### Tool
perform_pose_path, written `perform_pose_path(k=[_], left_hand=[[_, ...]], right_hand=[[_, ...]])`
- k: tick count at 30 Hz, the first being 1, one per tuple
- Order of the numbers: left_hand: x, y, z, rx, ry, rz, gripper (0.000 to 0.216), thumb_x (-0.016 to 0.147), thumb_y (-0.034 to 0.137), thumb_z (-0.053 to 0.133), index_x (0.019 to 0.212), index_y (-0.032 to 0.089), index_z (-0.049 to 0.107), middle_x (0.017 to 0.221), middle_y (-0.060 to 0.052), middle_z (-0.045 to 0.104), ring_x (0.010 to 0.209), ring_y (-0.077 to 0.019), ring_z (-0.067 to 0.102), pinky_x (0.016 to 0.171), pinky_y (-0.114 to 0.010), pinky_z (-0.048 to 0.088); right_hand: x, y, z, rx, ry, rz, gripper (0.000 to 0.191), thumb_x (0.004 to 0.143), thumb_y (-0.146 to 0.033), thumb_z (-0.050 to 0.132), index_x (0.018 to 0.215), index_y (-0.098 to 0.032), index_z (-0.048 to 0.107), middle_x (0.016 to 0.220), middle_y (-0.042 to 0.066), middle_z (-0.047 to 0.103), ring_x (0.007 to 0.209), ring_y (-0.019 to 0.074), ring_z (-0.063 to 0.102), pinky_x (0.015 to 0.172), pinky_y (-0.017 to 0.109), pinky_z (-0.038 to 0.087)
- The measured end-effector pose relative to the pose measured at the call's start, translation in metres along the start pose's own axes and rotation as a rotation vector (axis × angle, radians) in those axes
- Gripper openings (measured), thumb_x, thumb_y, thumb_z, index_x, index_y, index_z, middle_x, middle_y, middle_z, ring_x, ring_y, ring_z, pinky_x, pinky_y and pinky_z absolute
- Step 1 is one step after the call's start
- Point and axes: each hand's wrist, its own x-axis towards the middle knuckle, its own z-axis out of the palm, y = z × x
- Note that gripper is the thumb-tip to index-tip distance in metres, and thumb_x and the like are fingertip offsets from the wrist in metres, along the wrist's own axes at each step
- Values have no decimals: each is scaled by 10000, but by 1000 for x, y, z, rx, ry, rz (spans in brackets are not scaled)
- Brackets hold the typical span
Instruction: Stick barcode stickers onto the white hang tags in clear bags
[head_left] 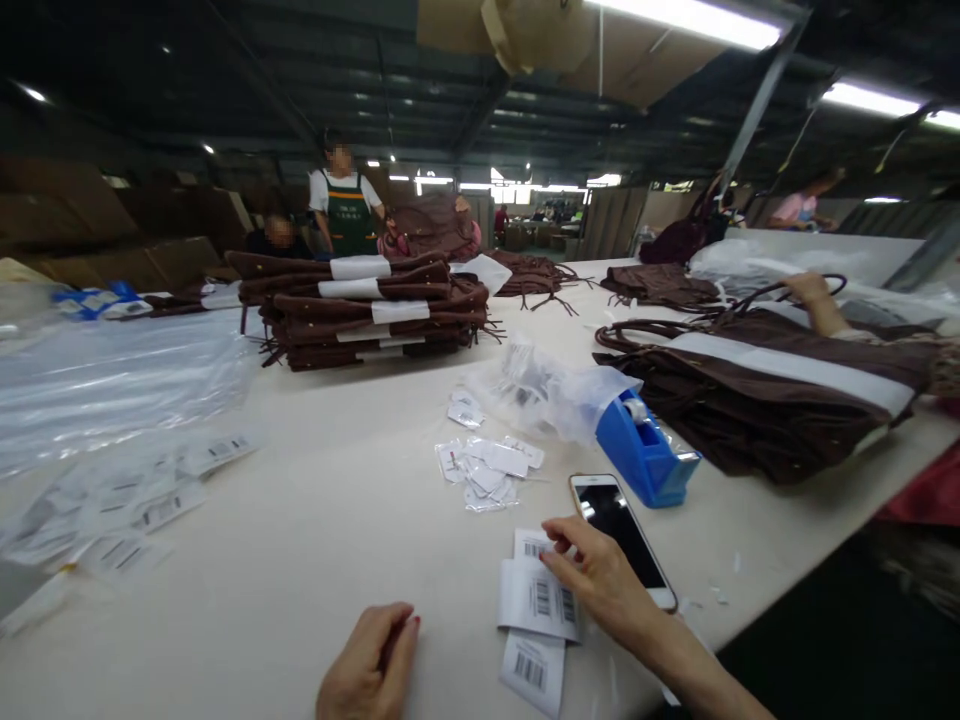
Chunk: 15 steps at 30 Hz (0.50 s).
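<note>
My left hand [367, 662] rests low over the table, its fingers curled in and the thumb close to the forefinger; nothing shows in it. Over the upper edge of some white barcode labels [529, 665] is my right hand [600, 575], fingers bent, with a gap between thumb and forefinger. Whether its fingertips touch the labels I cannot tell. Partly under that hand lies a white phone [634, 530] with a dark screen. Small white tags [491, 465] in clear sleeves lie loosely heaped beyond the labels.
A blue tape dispenser [649, 450] stands beside crumpled clear plastic [555, 385]. Brown bags with white bands form a stack [367, 315] and another pile [765, 390], where another person's hand [814, 295] grips a handle. Plastic sleeves [112, 375] and barcode stickers [124, 495] lie left.
</note>
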Motion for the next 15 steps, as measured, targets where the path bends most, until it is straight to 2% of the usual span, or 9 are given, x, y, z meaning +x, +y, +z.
perform_pose_path(k=[3,6,10,15], left_hand=[[4,28,28,12,-180,94,185,779,368,483,859,231,577,805,-18,614,721,-158,582,648,-260,481],[19,45,46,90,-277,142,220,785,313,467,954,203,555,913,-52,604,822,-178,577,735,-295,479],[51,51,57,158,-195,65,249,797,236,404,997,157,528,959,-78,582,899,-189,554,819,-325,440],[83,52,68,203,-172,37,215,771,205,433,944,149,549,869,-60,585,805,-176,562,750,-295,449]], right_hand=[[-16,-3,0,-118,-94,-1,450,704,-387,611,1101,-184,549,1112,82,546,1021,227,486,905,359,369],[-20,-5,3,-215,-148,-5,638,620,-440,684,1180,-188,511,1203,93,496,1114,265,419,960,391,319],[-22,1,12,-255,-139,-18,641,637,-419,672,1208,-190,492,1224,94,487,1139,266,403,971,393,308],[-25,16,23,-288,-113,-71,630,610,-407,692,1180,-203,518,1220,97,495,1134,288,410,962,415,313]])
